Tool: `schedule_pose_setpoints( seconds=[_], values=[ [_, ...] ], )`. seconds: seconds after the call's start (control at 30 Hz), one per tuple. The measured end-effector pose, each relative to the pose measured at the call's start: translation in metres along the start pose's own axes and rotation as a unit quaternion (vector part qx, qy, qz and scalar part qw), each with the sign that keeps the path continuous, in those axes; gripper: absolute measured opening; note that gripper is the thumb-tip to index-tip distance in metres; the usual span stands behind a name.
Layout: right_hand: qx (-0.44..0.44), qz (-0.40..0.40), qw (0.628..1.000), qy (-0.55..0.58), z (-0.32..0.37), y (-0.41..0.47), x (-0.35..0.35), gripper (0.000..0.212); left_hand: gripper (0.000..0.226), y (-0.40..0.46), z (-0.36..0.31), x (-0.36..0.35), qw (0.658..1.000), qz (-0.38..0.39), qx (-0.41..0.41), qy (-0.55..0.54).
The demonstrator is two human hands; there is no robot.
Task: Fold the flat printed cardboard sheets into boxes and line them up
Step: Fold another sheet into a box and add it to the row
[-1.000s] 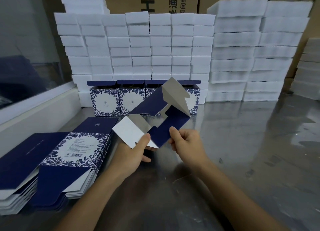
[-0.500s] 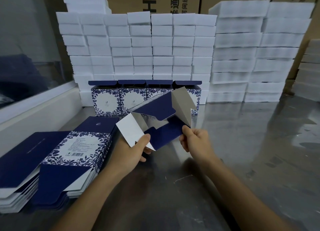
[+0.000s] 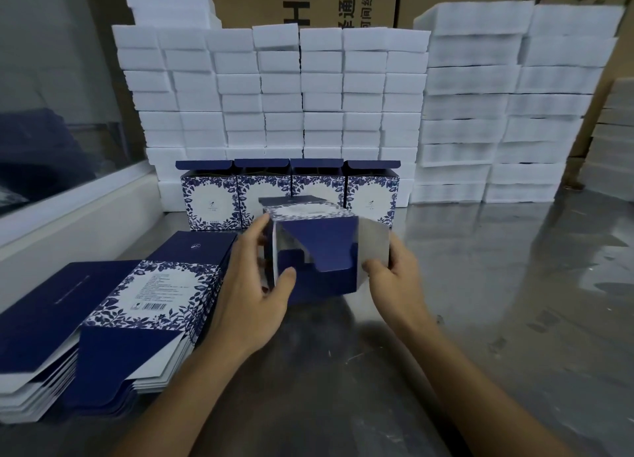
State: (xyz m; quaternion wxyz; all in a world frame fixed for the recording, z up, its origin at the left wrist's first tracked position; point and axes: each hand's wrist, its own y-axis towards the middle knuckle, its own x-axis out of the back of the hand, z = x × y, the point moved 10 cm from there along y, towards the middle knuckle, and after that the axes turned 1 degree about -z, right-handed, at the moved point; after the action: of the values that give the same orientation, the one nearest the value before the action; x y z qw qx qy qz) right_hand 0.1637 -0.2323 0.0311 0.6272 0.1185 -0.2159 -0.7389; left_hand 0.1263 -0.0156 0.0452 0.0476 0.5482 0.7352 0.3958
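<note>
**Box part-formed, end flaps still open**

We find the box [image 3: 315, 247] held just above the tabletop [image 3: 480, 302], in front of the row [image 3: 288, 196] of four finished ones. Our left hand [image 3: 254, 285] grips its left wall, thumb on the open end; our right hand [image 3: 394, 278] pinches the grey side flap. We judge the card light, thin and easily creased, so it is best held by walls and fold lines. The stack [image 3: 103, 319] of flat sheets crowds the left; the right lies free, with room beside the row.
</note>
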Motion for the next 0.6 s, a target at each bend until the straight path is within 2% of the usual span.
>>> schedule_pose_setpoints(
  seconds=[0.07,0.13,0.2,0.27,0.33,0.47,0.53,0.6],
  values=[
    [0.006,0.038,0.999,0.028,0.005,-0.001,-0.008,0.061,0.067,0.001,-0.002,0.001,1.0,-0.002,-0.009,-0.003],
    [0.008,0.065,0.997,0.049,0.008,-0.002,-0.013,0.068,0.05,0.002,0.0,0.005,1.0,-0.02,0.002,-0.009],
    [0.0,0.078,0.996,0.053,0.01,-0.003,-0.015,0.064,0.035,0.003,0.002,0.009,0.999,-0.036,0.017,-0.008],
    [-0.006,0.103,0.993,0.062,0.01,-0.005,-0.021,0.055,0.031,0.004,0.005,0.011,0.998,-0.046,0.031,-0.015],
    [-0.025,0.131,0.988,0.081,0.006,-0.006,-0.029,0.054,0.033,0.004,0.006,0.015,0.997,-0.058,0.04,-0.022],
    [-0.048,0.124,0.989,0.071,0.0,-0.006,-0.031,0.034,0.042,0.004,0.005,0.023,0.994,-0.088,0.054,-0.026],
    [-0.019,0.113,0.993,0.019,0.003,-0.008,-0.031,0.045,0.047,0.004,0.004,0.023,0.994,-0.092,0.052,-0.02],
    [0.005,0.092,0.996,-0.003,0.007,-0.009,-0.029,0.038,0.049,0.003,0.001,0.022,0.995,-0.092,0.044,-0.014]
  ],
)
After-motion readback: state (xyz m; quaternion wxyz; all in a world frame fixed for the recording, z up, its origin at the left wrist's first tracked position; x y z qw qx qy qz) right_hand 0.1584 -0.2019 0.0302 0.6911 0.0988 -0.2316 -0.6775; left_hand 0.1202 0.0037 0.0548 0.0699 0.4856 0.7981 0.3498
